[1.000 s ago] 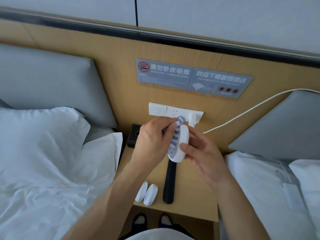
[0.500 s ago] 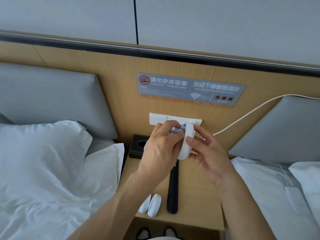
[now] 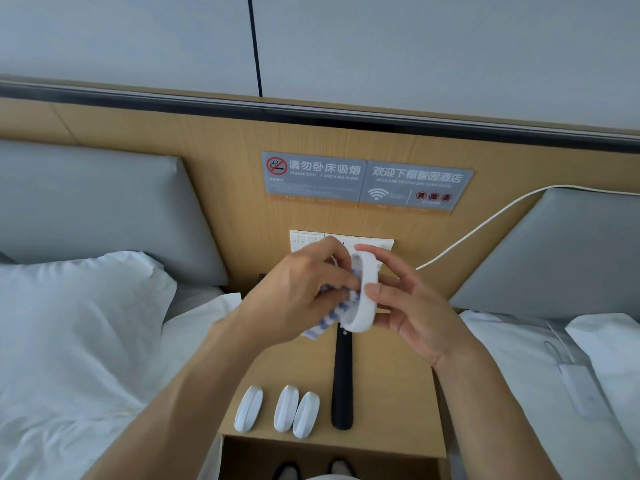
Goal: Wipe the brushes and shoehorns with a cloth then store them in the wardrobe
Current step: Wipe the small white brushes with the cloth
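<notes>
My right hand (image 3: 412, 303) holds a white oval brush (image 3: 364, 294) on edge above the bedside table, thumb and fingers curled round its rim. My left hand (image 3: 298, 289) grips a blue-and-white checked cloth (image 3: 325, 322) and presses it against the brush's face. A black shoehorn (image 3: 342, 382) lies lengthwise on the wooden bedside table (image 3: 388, 410). Three more white brushes (image 3: 286, 407) lie side by side near the table's front edge, left of the shoehorn.
Beds with white pillows (image 3: 69, 323) flank the table on both sides. Behind my hands the wooden headboard carries a switch panel (image 3: 308, 239) and grey signs (image 3: 367, 181). A white cable (image 3: 485, 223) runs off to the right. A white charger (image 3: 581, 389) lies on the right bed.
The view has tilted down a little, so a third white brush shows at the table's front. My left hand has slid the cloth down the brush's face, and the cloth now hangs below it.
</notes>
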Tool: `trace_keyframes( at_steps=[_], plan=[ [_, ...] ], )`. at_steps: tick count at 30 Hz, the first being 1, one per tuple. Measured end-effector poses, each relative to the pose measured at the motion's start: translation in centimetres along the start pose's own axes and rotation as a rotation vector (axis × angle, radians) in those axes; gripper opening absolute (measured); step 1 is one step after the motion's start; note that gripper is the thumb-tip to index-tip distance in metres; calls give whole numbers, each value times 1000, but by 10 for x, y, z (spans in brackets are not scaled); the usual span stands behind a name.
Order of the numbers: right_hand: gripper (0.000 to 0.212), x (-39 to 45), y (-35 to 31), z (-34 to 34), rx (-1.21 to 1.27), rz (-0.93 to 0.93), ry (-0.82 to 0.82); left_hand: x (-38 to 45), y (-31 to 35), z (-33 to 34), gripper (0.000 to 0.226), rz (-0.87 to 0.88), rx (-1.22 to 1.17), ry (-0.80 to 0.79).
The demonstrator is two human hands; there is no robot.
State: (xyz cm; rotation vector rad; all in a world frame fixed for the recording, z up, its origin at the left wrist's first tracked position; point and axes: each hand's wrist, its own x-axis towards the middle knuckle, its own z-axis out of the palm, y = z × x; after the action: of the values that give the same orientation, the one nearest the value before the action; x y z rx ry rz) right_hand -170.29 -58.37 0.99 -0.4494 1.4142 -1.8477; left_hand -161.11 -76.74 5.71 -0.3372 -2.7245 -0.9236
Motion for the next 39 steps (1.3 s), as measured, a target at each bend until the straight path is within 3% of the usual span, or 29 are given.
trace_keyframes(
  at_steps=[3,5,12,17,20,22,25,29,32,35,39],
  plan=[
    [53,1,1,4,35,17,-15,6,4,6,16,-65,17,234],
    [50,4,-1,4,40,14,15,9,8,11,17,-93,5,291],
    [44,11,-5,-2,42,29,171,9,1,9,21,-81,-75,-25],
    [52,13,-1,-6,71,41,187,-4,-11,8,22,-222,-297,-73],
    [53,15,5,-1,131,41,252,-7,-10,16,32,-286,-255,-8],
    [56,16,9,5,173,44,309,-6,-4,30,41,-333,-167,117],
    [57,17,13,11,211,60,336,-4,3,44,29,-322,-110,256],
    [64,12,11,8,243,118,338,0,-6,29,19,-238,-53,179],
    [48,7,7,0,140,204,279,5,-14,6,19,-183,-25,-2],
    [46,4,2,-6,17,265,188,9,-21,-13,22,-98,17,-151],
    [55,2,-2,-8,-85,276,59,15,-21,-23,28,-47,33,-157]
  ],
)
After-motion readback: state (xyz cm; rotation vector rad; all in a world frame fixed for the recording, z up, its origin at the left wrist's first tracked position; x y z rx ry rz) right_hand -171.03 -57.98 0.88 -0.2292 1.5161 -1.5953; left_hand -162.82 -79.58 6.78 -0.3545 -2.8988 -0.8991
